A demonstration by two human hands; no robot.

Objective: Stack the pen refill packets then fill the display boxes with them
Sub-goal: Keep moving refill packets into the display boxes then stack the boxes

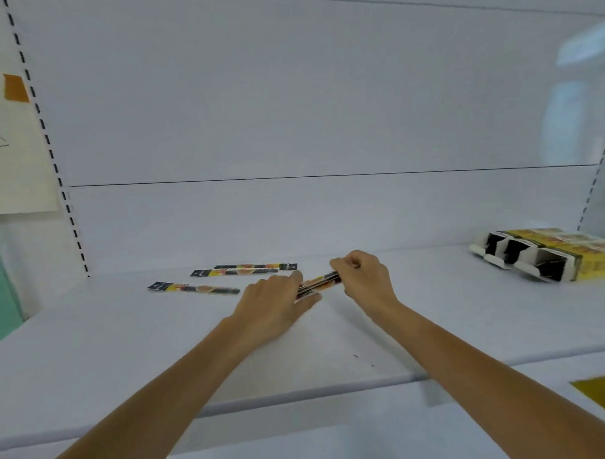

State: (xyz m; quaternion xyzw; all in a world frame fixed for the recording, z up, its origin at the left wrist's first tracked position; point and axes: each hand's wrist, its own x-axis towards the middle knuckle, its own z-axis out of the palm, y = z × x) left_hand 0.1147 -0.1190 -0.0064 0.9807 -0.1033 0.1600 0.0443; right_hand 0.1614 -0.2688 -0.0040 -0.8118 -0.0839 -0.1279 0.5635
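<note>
Landmark: we took the stack of packets (318,283) as our reference. It was a thin bundle held slantwise above the middle of the shelf (126,338).
Left hand: our left hand (273,306) gripped the stack's nearer end, with fairly straight fingers over the top and the thumb beneath.
Right hand: our right hand (363,278) was curled round the stack's farther end and pinched it from above.
Contact with shelf: we could not tell whether the stack rested on the shelf or hung just over it.
Loose packets: three loose packets (193,288) lay flat to the left of the stack, near it but apart. Two were close together and the third lay a little nearer to us.
Display boxes: the display boxes (542,255) lay well to the right of the stack, seemingly on their sides with dark openings facing left.
Stage: we judged the stacking unfinished, and we saw nothing loaded in the box openings.
Risk, fanning: the packets looked thin and slick, so a loosened pinch at either end could let them slide apart and spill.
Risk, uneven edges: if we failed to square the ends, the bundle could catch on a box mouth.
Risk, light boxes: pushing the stack in one-handed could shove a box along the shelf.
Risk, omission: we could leave the three loose packets behind.
</note>
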